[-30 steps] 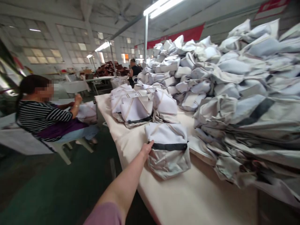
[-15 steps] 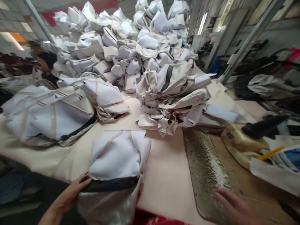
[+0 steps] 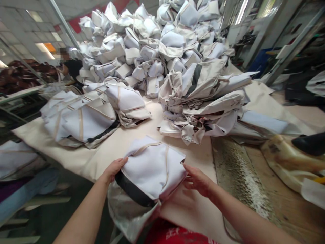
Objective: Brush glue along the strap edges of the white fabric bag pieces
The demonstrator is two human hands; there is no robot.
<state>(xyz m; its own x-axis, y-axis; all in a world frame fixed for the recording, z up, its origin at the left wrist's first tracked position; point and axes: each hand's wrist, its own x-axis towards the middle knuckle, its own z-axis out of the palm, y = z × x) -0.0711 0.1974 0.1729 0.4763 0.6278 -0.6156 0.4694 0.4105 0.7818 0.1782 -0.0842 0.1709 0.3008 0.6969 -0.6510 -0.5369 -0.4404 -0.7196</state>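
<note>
Two bare hands frame one folded white bag (image 3: pixel 152 167) at the near edge of the desk (image 3: pixel 182 203), at about 6 o'clock in the view. The left hand (image 3: pixel 113 170) is on the bag's 9 o'clock side, fingers curled around its upper left corner and thumb side against the dark band (image 3: pixel 133 190) that crosses its lower part; it has hold of the bag. The right hand (image 3: pixel 199 180) lies at the bag's 3 o'clock side, fingers half spread and touching the edge of the white cloth; whether they grip it I cannot tell. The bag's silvery lower part (image 3: pixel 127 217) hangs past the desk edge toward a red garment (image 3: pixel 175 234) at the bottom of the picture.

At 10 o'clock from the bag, well apart from it, sits a small stack of similar folded bags (image 3: pixel 83 120) with beige trim and a dark band. At 12 to 1 o'clock a big heap of crumpled bags (image 3: pixel 177 61) rises high on the desk. At 3 o'clock a worn wooden surface (image 3: pixel 269 189) adjoins the cloth-covered desk, and on it lies a yellowish tool with a black handle (image 3: pixel 284 156), blurred at the picture's right edge. Far off at 10 o'clock another person in dark clothing (image 3: pixel 73 67) stands beyond the heap. At 8 o'clock blue and purple cloth (image 3: pixel 22 193) shows, blurred
</note>
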